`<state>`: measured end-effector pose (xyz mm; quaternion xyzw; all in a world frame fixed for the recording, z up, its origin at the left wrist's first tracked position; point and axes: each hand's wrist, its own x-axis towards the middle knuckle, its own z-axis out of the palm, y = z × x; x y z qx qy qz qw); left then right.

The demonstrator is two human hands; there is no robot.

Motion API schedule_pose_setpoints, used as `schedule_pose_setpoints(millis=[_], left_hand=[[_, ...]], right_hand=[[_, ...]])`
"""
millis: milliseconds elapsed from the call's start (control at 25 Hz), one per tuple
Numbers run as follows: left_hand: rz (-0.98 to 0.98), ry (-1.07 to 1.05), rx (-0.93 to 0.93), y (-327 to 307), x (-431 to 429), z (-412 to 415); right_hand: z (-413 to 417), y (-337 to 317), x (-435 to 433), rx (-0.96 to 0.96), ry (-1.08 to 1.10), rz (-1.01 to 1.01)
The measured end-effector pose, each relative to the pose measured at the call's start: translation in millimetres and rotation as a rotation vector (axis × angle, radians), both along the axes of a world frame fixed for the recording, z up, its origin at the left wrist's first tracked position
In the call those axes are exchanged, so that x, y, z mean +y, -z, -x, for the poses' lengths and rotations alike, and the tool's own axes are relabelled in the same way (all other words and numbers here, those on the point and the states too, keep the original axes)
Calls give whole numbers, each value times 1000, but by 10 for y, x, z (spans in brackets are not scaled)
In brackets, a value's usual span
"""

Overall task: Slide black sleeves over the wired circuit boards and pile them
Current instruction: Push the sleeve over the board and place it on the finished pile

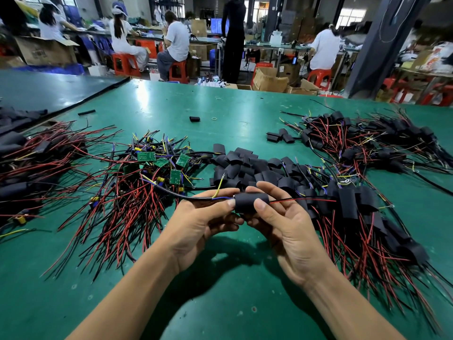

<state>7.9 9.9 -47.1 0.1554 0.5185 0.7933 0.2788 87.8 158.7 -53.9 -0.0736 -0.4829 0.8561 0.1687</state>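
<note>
Black over the green table (220, 101): pinched the sleeve (251, 203) at its left end with the left hand (196, 227), right end with the right hand (289, 231).

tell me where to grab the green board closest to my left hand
Probably pinch the green board across its two long edges, coming from above: it lies face up on top of the wire tangle, with both edges exposed.

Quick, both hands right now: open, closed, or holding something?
Left hand: pinching the left end of the black sleeve, where the wires come out.
Right hand: pinching the same sleeve's right end.
</note>
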Motion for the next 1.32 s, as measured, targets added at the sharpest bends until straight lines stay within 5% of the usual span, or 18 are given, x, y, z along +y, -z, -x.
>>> schedule_pose_setpoints(millis=[560, 1000, 1160, 1320], left_hand=[[122, -132, 191, -35, -14, -50], [124, -3, 54, -1, -23, 35], [15, 66, 9, -6, -18, 48], [107, 44, -1, -5, -34, 72]], right_hand=[[-17, -10, -64, -41, 38, 76], [-82, -94, -80, -256, -231, 1], [-111, -143, -75, -156, -242, 48], [-105, -263, 149, 21, 31, 311]])
